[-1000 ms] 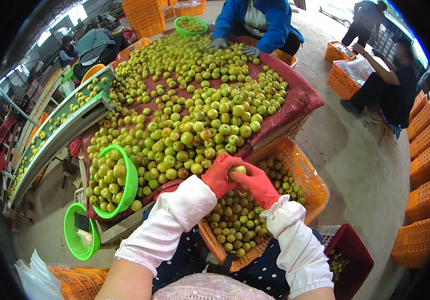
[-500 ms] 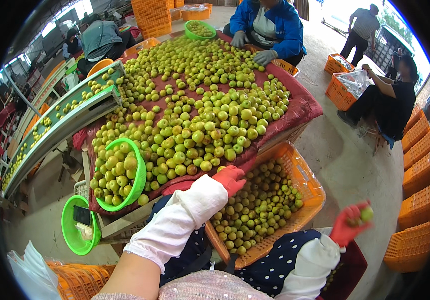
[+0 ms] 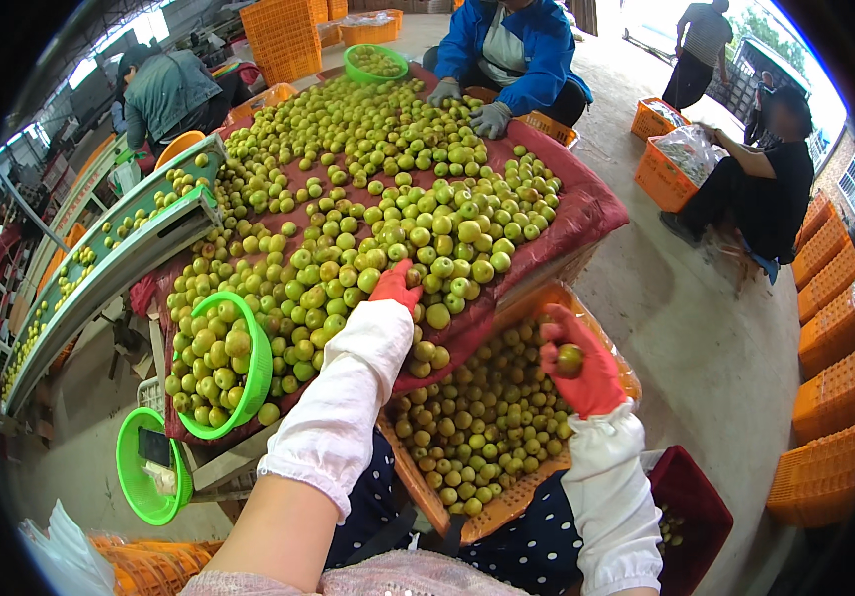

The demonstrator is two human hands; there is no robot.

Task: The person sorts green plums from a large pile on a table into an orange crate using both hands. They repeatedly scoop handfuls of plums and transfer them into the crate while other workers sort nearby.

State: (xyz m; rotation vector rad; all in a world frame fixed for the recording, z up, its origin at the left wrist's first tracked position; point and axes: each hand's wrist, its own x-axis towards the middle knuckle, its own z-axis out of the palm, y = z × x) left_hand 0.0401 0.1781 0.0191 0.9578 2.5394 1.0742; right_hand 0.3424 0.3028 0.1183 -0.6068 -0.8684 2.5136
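Small round green fruit, some tinged brown, covers the table's dark red cloth. My left hand, in a red glove, reaches among the fruit near the table's front edge. Its fingers are curled together, and what they hold, if anything, is hidden. My right hand, also red-gloved, is closed on one brownish-green fruit. It hovers above the right side of an orange crate, which is filled with similar fruit and stands against my knees.
A green basket of fruit lies tilted on the table's left. Below it hangs a green basin holding a dark flat object. A conveyor slopes in from the left. A dark red bin stands right; a blue-jacketed person sits opposite.
My left hand has moved from the table edge up onto the fruit. My right hand has swung in from the far right to above the crate, still holding a fruit.
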